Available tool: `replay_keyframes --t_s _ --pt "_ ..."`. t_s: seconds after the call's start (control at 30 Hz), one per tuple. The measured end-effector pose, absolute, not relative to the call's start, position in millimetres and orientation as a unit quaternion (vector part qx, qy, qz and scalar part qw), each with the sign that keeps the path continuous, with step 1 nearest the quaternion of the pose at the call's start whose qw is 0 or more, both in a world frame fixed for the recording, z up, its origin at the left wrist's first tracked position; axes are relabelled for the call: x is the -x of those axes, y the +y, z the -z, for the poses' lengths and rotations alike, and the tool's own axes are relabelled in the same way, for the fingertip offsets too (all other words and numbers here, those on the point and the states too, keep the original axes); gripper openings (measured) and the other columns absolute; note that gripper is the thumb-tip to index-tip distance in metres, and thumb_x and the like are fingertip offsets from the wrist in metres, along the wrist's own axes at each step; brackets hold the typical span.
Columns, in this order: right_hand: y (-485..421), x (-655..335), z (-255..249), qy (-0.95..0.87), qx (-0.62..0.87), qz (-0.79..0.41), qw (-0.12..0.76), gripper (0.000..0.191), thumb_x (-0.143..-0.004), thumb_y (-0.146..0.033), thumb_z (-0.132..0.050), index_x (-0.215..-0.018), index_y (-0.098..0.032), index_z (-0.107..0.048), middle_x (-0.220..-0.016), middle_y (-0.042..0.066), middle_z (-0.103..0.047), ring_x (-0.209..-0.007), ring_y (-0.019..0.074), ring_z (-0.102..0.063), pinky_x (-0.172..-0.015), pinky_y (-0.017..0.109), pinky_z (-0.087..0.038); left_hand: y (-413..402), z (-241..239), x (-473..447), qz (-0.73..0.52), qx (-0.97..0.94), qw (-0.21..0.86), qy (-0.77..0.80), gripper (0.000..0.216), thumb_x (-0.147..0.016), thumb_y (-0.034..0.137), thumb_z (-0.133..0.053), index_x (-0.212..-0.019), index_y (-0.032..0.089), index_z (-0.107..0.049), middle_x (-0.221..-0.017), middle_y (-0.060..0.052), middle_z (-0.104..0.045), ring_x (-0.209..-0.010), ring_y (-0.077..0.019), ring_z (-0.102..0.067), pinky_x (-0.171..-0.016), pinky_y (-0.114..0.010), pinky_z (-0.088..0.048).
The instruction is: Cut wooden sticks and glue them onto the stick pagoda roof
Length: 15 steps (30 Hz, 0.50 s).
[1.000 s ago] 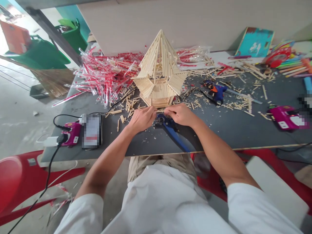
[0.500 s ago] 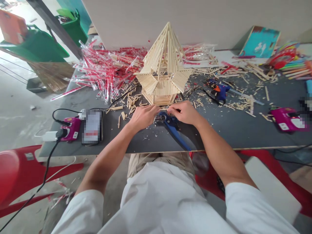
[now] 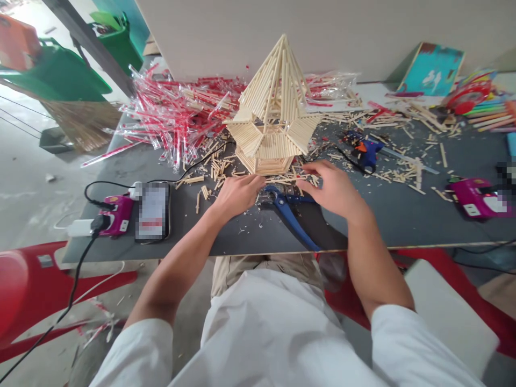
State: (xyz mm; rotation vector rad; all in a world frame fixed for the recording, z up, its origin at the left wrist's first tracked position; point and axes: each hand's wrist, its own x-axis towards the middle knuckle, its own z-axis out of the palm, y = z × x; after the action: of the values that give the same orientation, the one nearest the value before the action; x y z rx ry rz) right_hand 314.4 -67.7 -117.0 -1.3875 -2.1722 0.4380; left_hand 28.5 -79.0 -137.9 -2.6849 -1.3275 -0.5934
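A model pavilion [image 3: 276, 142] made of pale wooden sticks stands upright on the dark table, its pointed roof partly open. In front of its base, my left hand [image 3: 241, 195] is closed, with its fingertips on one end of a thin wooden stick [image 3: 285, 180]; the exact grip is hidden. To the right, my right hand [image 3: 336, 189] is open, thumb and fingers apart around the stick's far end, and I see nothing gripped in it. Blue-handled cutters [image 3: 296, 221] lie on the table between and below my hands, jaws toward the pavilion.
Red-and-clear plastic wrappers [image 3: 173, 115] heap at the back left. Stick offcuts [image 3: 220, 169] litter the table. A blue glue gun [image 3: 367, 153] lies right of the pavilion. A phone [image 3: 152, 212] and a purple power strip [image 3: 116, 215] sit at left, another purple strip [image 3: 471, 199] at right.
My right hand has moved right, away from my left hand, and its fingers have opened from a pinch. My left hand has stayed nearly in place.
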Motion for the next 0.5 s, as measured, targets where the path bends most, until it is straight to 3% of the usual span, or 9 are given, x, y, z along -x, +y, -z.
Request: replay_keyframes --t_s 0.1,0.17,0.23,0.27,0.33,0.5 --pt "-105.5 -323.8 122.3 -0.780 0.578 -0.155 0.184 0.053 -0.095 -0.051 -0.067 -0.132 -0.013 -0.066 -0.129 0.018 -0.067 -0.122 0.0357 -0.063 -0.108 0.051 -0.049 -78.8 139.2 -27.5 0.186 0.873 0.054 -0.448 0.020 -0.103 0.019 -0.043 -0.105 0.020 -0.063 -0.084 -0.002 -0.071 -0.068 -0.0142 -0.062 -0.056 -0.030 -0.025" --pt "-129.1 -323.0 127.3 -0.812 0.549 -0.161 0.120 0.082 -0.088 -0.060 -0.073 -0.148 -0.008 -0.052 -0.149 0.022 -0.054 -0.141 0.0392 -0.048 -0.118 0.053 -0.042 -79.1 140.1 -27.4 0.184 0.869 0.057 -0.456 0.020 -0.102 0.017 -0.044 -0.108 0.020 -0.063 -0.085 -0.002 -0.071 -0.067 -0.0145 -0.061 -0.055 -0.030 -0.024" --pt "-145.2 -317.6 131.0 -0.831 0.533 -0.144 0.068 0.113 -0.077 -0.069 -0.079 -0.157 -0.001 -0.038 -0.156 0.026 -0.044 -0.146 0.0429 -0.040 -0.121 0.055 -0.038 -79.9 140.7 -28.0 0.184 0.866 0.058 -0.460 0.020 -0.101 0.017 -0.045 -0.108 0.020 -0.063 -0.085 -0.002 -0.071 -0.065 -0.0148 -0.060 -0.054 -0.031 -0.022" --pt "-150.2 -314.1 132.1 -0.833 0.536 -0.127 0.053 0.119 -0.075 -0.071 -0.080 -0.158 0.002 -0.035 -0.156 0.028 -0.043 -0.144 0.0441 -0.040 -0.121 0.056 -0.038 -80.3 140.9 -28.5 0.183 0.866 0.058 -0.463 0.020 -0.101 0.017 -0.045 -0.107 0.020 -0.063 -0.085 -0.002 -0.071 -0.064 -0.0149 -0.059 -0.054 -0.031 -0.021" --pt "-155.4 -306.8 132.7 -0.829 0.551 -0.085 0.043 0.113 -0.080 -0.067 -0.078 -0.156 0.005 -0.036 -0.151 0.029 -0.047 -0.138 0.0444 -0.045 -0.118 0.056 -0.040 -81.0 141.1 -29.4 0.177 0.863 0.056 -0.469 0.019 -0.100 0.017 -0.046 -0.105 0.021 -0.064 -0.085 -0.003 -0.071 -0.063 -0.0149 -0.059 -0.053 -0.031 -0.019" --pt "-162.6 -297.1 127.8 -0.826 0.563 -0.015 0.024 0.068 -0.095 -0.038 -0.062 -0.147 0.004 -0.049 -0.133 0.026 -0.060 -0.121 0.0427 -0.057 -0.105 0.054 -0.048 -81.5 141.5 -30.2 0.181 0.855 0.053 -0.483 0.018 -0.100 0.018 -0.047 -0.107 0.020 -0.064 -0.084 -0.003 -0.070 -0.063 -0.0151 -0.060 -0.051 -0.032 -0.018"
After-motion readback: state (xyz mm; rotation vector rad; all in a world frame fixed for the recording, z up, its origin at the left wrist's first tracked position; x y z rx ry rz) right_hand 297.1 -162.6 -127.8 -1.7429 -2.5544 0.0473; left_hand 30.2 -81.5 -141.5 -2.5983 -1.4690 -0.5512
